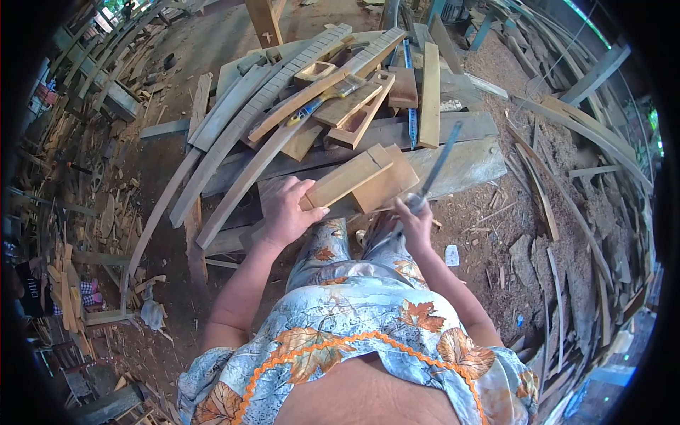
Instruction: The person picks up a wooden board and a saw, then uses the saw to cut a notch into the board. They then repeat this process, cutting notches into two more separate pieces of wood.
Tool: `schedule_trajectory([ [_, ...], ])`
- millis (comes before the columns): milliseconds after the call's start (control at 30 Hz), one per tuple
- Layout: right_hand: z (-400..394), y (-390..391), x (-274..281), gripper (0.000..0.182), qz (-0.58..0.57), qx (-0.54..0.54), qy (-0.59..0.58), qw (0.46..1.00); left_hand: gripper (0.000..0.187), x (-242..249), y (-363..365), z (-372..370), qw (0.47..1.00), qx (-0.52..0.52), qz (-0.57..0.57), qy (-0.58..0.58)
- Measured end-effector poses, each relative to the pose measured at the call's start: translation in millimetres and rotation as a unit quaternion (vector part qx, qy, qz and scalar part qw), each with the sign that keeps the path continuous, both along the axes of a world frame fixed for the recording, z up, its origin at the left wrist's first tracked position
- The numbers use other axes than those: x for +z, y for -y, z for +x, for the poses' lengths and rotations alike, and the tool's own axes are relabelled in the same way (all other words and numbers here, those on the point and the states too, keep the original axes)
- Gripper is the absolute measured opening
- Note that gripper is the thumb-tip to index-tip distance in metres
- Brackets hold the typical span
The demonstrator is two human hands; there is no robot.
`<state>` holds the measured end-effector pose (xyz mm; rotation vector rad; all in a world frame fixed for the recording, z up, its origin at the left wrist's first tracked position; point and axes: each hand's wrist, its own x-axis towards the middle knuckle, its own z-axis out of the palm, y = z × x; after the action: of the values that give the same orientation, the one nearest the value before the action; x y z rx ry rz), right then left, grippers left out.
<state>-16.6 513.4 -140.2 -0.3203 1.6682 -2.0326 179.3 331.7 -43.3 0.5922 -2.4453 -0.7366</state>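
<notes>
Wooden block (350,177) could slip, I think, because my left grip (289,210) pinches only its left end, while my right grip (416,216) clasps a long tool (442,159).

Soft daylight brightens the shirt (365,308) and bench (467,164), while the scrap wood (67,283) at the left lies dimmer and white glare shows in gaps along the upper edges. The wide lens bends the outer planks (595,134) and blackens the corners; the blade (443,159) is blurred.

woodworking workshop | rough plank bench (467,166) | scrap wood heaps (69,294) | sawdust-strewn ground (485,216)
</notes>
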Motion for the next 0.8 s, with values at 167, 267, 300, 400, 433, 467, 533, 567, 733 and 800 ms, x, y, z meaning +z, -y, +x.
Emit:
schedule_trajectory([
  [167, -11.8, -44.5, 48.5, 0.023, 0.077, 0.007, -0.008, 0.997, 0.055, 3.9, -14.8, -42.1, 0.998, -0.056, -0.005, 0.009],
  [267, -22.6, -59.9, 61.5, 0.023, 0.055, 0.031, -0.046, 0.997, 0.054, -6.0, -18.2, -78.2, 0.994, -0.095, -0.057, 0.0],
  [300, -22.6, -63.2, 70.4, 0.023, 0.062, 0.036, -0.045, 0.996, 0.061, -10.6, -17.6, -89.5, 0.992, -0.11, -0.059, 0.011],
  [400, -20.8, -71.6, 89.5, 0.02, 0.069, 0.042, -0.062, 0.995, 0.073, -19.7, -20.4, -122.2, 0.991, -0.129, -0.026, -0.033],
  [433, -24.4, -75.6, 83.1, 0.019, 0.074, 0.045, -0.09, 0.992, 0.073, -19.1, -20.6, -131.9, 0.99, -0.132, -0.028, -0.033],
  [467, -24.3, -78.6, 85.0, 0.019, 0.072, 0.042, -0.09, 0.992, 0.077, -18.8, -20.8, -140.2, 0.991, -0.131, -0.012, 0.007],
  [533, -20.0, -81.1, 98.7, 0.018, 0.111, 0.055, -0.107, 0.986, 0.082, -23.0, -22.0, -153.8, 0.99, -0.131, 0.002, 0.048],
  [567, -20.0, -82.1, 98.1, 0.018, 0.109, 0.052, -0.108, 0.987, 0.081, -29.4, -21.7, -161.4, 0.992, -0.116, 0.009, 0.054],
  [733, -17.0, -81.9, 103.3, 0.026, 0.143, 0.075, -0.131, 0.978, 0.082, -23.3, -24.3, -169.0, 0.99, -0.116, -0.035, 0.071],
  [800, -15.8, -85.0, 107.5, 0.031, 0.172, 0.078, -0.123, 0.974, 0.077, -17.5, -24.4, -157.5, 0.987, -0.076, -0.107, 0.096],
])
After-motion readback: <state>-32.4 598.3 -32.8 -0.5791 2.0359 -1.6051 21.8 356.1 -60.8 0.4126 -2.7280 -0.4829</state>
